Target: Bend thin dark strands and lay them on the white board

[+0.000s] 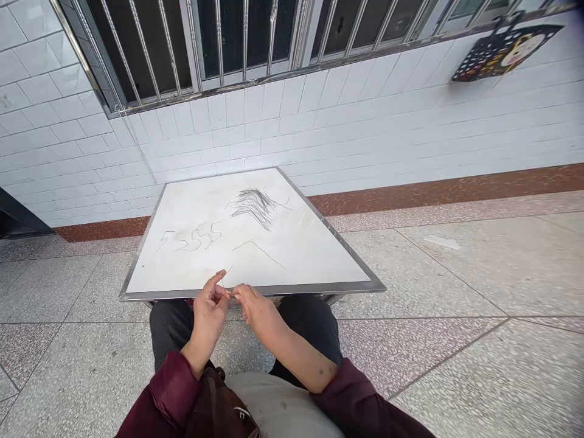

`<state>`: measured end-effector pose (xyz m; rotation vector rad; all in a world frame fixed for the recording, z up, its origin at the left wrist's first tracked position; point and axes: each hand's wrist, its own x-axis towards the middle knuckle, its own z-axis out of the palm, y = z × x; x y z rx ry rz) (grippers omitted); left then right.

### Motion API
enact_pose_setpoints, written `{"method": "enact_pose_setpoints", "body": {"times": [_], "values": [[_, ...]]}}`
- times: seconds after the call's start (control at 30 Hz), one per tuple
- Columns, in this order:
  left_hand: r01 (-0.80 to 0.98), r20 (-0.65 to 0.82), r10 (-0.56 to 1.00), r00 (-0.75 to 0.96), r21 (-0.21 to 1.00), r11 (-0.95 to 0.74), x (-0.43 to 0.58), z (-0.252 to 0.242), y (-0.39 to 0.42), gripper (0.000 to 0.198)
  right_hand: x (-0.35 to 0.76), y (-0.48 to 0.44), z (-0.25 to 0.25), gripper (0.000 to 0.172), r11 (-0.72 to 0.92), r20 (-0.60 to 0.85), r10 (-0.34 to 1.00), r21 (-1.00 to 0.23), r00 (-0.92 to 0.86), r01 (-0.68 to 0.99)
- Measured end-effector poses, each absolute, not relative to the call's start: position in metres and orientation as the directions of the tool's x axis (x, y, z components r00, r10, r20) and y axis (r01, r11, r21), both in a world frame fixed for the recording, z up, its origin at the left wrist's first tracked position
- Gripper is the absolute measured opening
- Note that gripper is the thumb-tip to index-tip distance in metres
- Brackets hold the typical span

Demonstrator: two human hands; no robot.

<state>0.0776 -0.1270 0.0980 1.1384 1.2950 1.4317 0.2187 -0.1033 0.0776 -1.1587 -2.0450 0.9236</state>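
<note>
A white board in a steel frame (255,243) rests across my knees, its surface marked with scuffs. My left hand (208,307) and my right hand (259,313) hover just above the board's near edge, fingertips meeting. Between them they pinch a thin dark strand of hair (225,281), which rises toward the board. A bunch of fine dark hairs (253,207) lies on the board's far half. Loose single hairs form a wavy, 5-like line (189,238) at the left, and a bent hair (258,250) lies near the middle.
Dark trousers (310,325) cover my knees under the board, and maroon sleeves (171,395) reach my wrists. A dark bag (216,407) sits on my lap. Behind stand a white tiled wall (319,128), a barred window (191,42) and a patterned basket (504,55). Speckled floor tiles surround me.
</note>
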Motion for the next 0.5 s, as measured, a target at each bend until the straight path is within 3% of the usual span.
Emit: {"method": "enact_pose_setpoints", "body": {"times": [0.1,0.23,0.33,0.5], "values": [[-0.049,0.062,0.975,-0.213,0.996,-0.074,0.077,0.097,-0.127,0.053,0.219,-0.100,0.079,0.008,0.267,0.123,0.922,-0.890,-0.367,0.370],[-0.062,0.058,0.964,-0.261,0.995,-0.076,0.075,0.103,-0.128,0.054,0.222,-0.098,0.082,0.018,0.102,0.056,0.951,-0.986,-0.305,0.135],[-0.051,0.074,0.954,-0.291,0.994,-0.092,0.074,0.107,-0.129,0.054,0.223,-0.099,0.083,0.030,-0.009,-0.004,0.941,-1.000,-0.339,-0.013],[-0.028,0.097,0.953,-0.286,0.994,-0.109,0.075,0.108,-0.129,0.057,0.220,-0.101,0.083,0.033,-0.143,-0.104,0.946,-0.984,-0.307,-0.106]]}}
